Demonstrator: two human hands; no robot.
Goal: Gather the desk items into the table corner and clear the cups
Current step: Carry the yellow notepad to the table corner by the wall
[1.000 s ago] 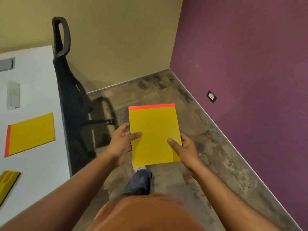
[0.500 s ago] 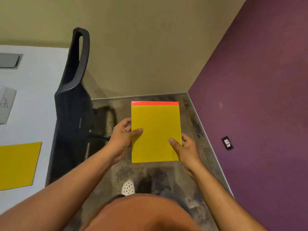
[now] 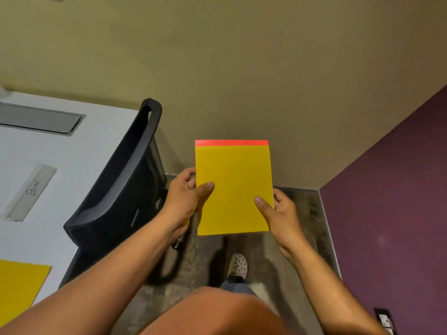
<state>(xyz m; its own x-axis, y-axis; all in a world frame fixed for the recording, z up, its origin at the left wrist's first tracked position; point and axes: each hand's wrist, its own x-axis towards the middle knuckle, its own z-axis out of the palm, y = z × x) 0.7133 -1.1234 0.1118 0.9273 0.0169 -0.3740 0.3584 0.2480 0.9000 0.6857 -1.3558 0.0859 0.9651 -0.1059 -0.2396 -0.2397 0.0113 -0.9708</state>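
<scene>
Here, from the head camera, I hold a yellow pad (image 3: 233, 189) with a red strip along its far edge in front of me, above the floor (image 3: 297, 213) and well off the counter (image 3: 79, 151). My left hand (image 3: 182, 197) has its grip on the pad's left edge: the thumb lies across the yellow face and the fingers curl behind. My right hand (image 3: 278, 213) has its grip on the lower right edge in the same way, thumb on top and fingers wrapped round the side. The pad is held flat toward me, its edges roughly square to the view.

To my left the white counter carries a second yellow sheet (image 3: 19, 288) at the near left, cut off by the frame. Farther along lies a pale strip (image 3: 30, 192) with handwriting on it, and beyond that a grey recessed panel (image 3: 38, 118) set into the counter top. A black chair (image 3: 121, 189) stands just beside the counter's edge, between the counter and my left arm.

Below the pad, one white perforated shoe (image 3: 238, 264) shows on the mottled floor. A beige wall (image 3: 242, 68) fills the far side, meeting a purple wall (image 3: 399, 213) on the right, which has a dark outlet (image 3: 384, 320) low down.
</scene>
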